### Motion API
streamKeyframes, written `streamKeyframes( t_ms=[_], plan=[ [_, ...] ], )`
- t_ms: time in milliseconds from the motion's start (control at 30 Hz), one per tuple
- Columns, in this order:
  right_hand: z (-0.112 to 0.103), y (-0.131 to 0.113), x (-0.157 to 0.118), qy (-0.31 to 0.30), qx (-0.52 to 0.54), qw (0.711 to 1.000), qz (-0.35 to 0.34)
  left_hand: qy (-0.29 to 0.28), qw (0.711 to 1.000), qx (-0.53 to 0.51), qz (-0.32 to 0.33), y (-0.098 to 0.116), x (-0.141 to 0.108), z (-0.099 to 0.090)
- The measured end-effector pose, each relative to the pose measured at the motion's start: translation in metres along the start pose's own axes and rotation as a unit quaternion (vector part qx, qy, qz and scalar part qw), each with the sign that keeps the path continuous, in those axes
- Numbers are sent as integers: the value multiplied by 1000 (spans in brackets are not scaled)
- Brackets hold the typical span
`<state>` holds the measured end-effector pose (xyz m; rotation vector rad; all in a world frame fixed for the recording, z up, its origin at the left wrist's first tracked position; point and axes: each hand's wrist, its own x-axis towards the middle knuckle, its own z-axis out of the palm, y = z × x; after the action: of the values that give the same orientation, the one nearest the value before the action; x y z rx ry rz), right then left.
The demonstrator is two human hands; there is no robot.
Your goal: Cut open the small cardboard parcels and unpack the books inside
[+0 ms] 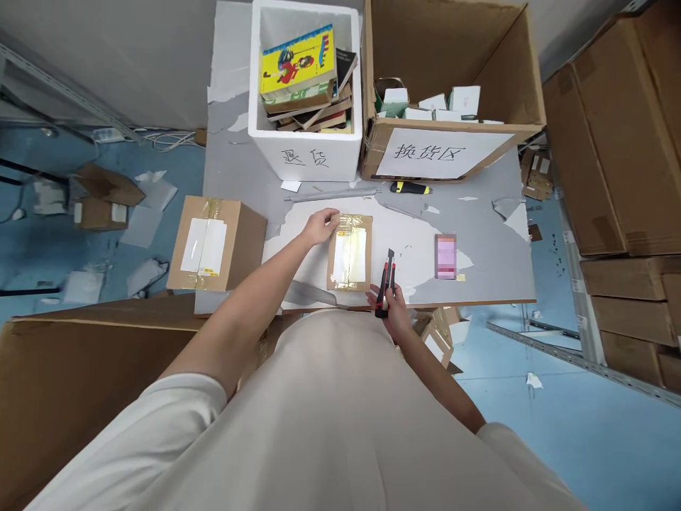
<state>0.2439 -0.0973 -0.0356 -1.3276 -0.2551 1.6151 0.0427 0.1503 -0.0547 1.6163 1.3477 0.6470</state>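
Observation:
A small taped cardboard box [350,254] with a white label lies in front of me on the table. My left hand [320,227] is closed on its far left corner, fingertips at the top edge. In my right hand [392,305] is a black and red utility knife [387,287], its tip pointing away from me. The fingers wrap around its handle, just right of the box's near right corner. A larger taped cardboard box [213,245] with a white label stands at the table's left edge, beyond my left forearm.
At the back stand a white foam bin [305,152] of books and an open carton [511,131] holding small white boxes. A yellow and black cutter [409,188] and a phone [445,255] lie on the worn table [494,234]. Stacked cartons [622,142] rise at right.

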Motion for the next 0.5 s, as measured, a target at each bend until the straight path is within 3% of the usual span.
streamKeyframes(
  t_ms=[133,267,400,500],
  plan=[
    [-1,-15,21,9,-11,999,-44,74,997,-17,-20,-5,-31,-19],
    [-1,-38,63,3,-32,994,-101,160,985,5,-64,-18,-94,-39],
    [19,-54,108,-48,-78,981,-171,200,973,12,-118,-30,-161,-26],
    [33,-63,126,-74,-124,967,-210,201,969,23,-142,-31,-184,-7]
  ],
)
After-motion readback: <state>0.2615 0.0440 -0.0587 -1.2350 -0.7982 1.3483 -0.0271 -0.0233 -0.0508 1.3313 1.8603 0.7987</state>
